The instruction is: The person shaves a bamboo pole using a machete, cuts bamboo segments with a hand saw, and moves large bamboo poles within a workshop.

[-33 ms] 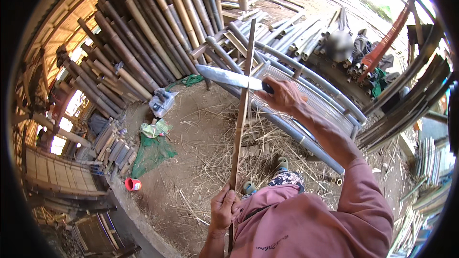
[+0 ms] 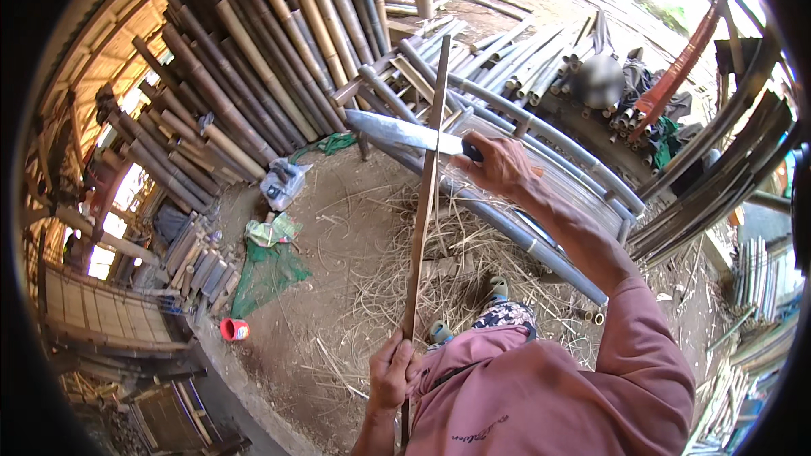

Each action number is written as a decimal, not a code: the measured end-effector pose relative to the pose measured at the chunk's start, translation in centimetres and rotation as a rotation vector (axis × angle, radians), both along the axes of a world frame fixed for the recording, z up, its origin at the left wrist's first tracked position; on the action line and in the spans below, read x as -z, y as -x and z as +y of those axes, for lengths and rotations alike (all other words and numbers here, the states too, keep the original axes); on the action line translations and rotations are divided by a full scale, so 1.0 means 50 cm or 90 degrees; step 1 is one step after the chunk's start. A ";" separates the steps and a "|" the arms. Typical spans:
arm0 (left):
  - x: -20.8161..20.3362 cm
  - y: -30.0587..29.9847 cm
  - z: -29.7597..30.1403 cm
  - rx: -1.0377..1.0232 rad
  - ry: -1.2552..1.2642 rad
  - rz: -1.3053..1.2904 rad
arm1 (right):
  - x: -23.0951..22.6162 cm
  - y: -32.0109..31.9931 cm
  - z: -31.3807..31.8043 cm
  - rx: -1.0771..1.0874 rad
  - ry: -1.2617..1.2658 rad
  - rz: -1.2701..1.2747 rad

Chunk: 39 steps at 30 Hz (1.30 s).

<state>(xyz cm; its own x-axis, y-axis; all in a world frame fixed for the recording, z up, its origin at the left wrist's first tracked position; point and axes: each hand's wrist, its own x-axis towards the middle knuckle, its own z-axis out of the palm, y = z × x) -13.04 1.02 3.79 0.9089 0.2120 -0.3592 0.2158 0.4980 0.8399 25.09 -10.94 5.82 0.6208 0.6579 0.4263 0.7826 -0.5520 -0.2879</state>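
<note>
A long, narrow bamboo strip (image 2: 420,245) runs upright from my body out over the ground. Its near end is gripped by my left hand (image 2: 394,369), fingers wrapped round it. My right hand (image 2: 498,165) is closed on the dark handle of a large knife (image 2: 393,129). The knife's broad pale blade points left and crosses the strip's upper part, close to its far end. Blade and strip seem to touch there, but I cannot tell whether the edge has cut in.
A bamboo bench (image 2: 524,241) stands ahead and right, under my right arm. Thin shavings (image 2: 397,279) litter the ground by my feet. Bamboo poles (image 2: 228,101) lean at the far left. A red bucket (image 2: 235,329) and green netting (image 2: 266,279) lie left.
</note>
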 end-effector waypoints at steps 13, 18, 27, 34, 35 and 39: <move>0.242 0.285 0.083 0.091 0.021 0.144 | -0.115 -0.223 -0.250 0.458 -0.109 0.085; 0.117 0.001 0.084 0.068 0.174 0.010 | -0.054 -0.050 -0.130 0.281 -0.121 0.118; -0.016 -0.263 0.062 0.081 0.240 -0.006 | 0.047 0.224 -0.020 -0.137 -0.062 -0.036; -0.013 -0.226 0.031 0.112 0.221 -0.005 | 0.021 0.177 -0.052 -0.056 -0.002 0.131; -0.009 -0.230 0.032 0.106 0.226 0.001 | 0.031 0.185 -0.053 -0.142 -0.042 0.028; -0.017 -0.216 0.013 0.133 0.200 0.010 | 0.009 0.100 -0.083 0.081 0.040 0.121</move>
<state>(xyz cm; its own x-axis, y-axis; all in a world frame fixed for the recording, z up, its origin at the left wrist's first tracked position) -2.22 1.67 4.63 0.9145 -0.0997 -0.3921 0.3517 0.6752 0.6484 20.07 -15.10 5.35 0.7659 0.5907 0.2538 0.6402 -0.6647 -0.3851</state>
